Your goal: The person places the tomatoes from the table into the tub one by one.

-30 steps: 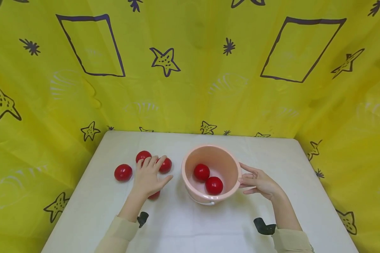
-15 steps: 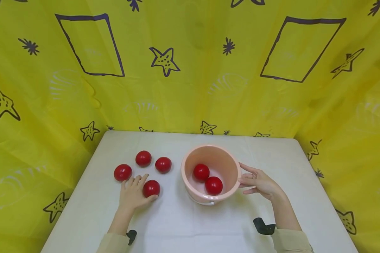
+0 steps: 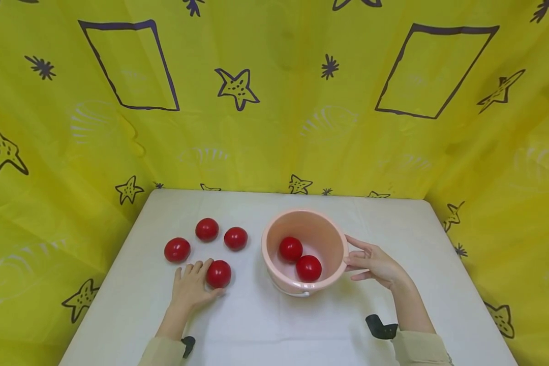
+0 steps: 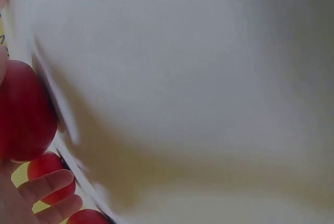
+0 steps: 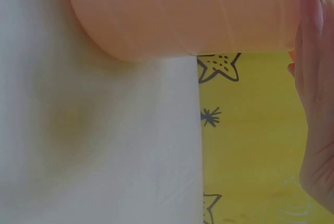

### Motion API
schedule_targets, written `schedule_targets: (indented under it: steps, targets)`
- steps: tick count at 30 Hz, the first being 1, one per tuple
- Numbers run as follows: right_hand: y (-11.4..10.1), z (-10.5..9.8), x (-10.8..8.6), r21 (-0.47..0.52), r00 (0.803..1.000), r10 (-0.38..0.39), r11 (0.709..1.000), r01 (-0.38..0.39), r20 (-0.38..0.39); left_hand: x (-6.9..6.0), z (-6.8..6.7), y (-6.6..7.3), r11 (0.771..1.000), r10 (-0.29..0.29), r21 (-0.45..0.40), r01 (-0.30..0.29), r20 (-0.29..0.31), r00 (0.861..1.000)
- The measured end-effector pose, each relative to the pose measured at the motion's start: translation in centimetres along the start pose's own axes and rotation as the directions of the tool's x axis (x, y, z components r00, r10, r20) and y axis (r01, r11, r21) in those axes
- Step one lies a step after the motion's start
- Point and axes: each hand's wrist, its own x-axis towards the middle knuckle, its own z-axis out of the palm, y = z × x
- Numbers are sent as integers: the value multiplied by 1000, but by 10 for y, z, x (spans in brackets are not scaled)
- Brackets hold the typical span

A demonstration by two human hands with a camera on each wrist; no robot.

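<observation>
My left hand [image 3: 192, 288] is round a shiny red ball [image 3: 218, 274] on the white table, forefinger at its far left side and thumb at its near edge. In the left wrist view, this ball [image 4: 26, 112] sits between the thumb and the fingers, partly cut off by the frame. My right hand [image 3: 377, 264] holds the right side of a pale pink bucket [image 3: 274, 272] at its rim; the fingertips there are partly hidden. Two red balls lie inside the bucket, one farther back [image 3: 291, 249] and one nearer [image 3: 308, 268].
Three more red balls lie beyond the left hand: one at the left [image 3: 177, 250], one at the back [image 3: 207, 230], one nearer the bucket [image 3: 235, 238]. The bucket's white handle [image 3: 293, 293] hangs in front. A yellow patterned curtain [image 3: 274, 142] surrounds the white table [image 3: 274, 325].
My left hand has come back toward the near left from above the farther balls, and its thumb and fingers have drawn in round the nearest ball. The right hand and bucket stay put.
</observation>
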Motion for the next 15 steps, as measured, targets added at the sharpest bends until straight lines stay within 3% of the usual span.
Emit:
schedule_targets:
  steps: [6, 15]
  targets:
    - [1, -1, 0, 5, 1000, -7, 1000, 7, 9, 4, 3, 1, 999, -12, -32, 12, 12, 1000]
    - [2, -1, 0, 12, 1000, -17, 1000, 16, 12, 9, 4, 5, 1000, -15, -15, 15, -6, 1000]
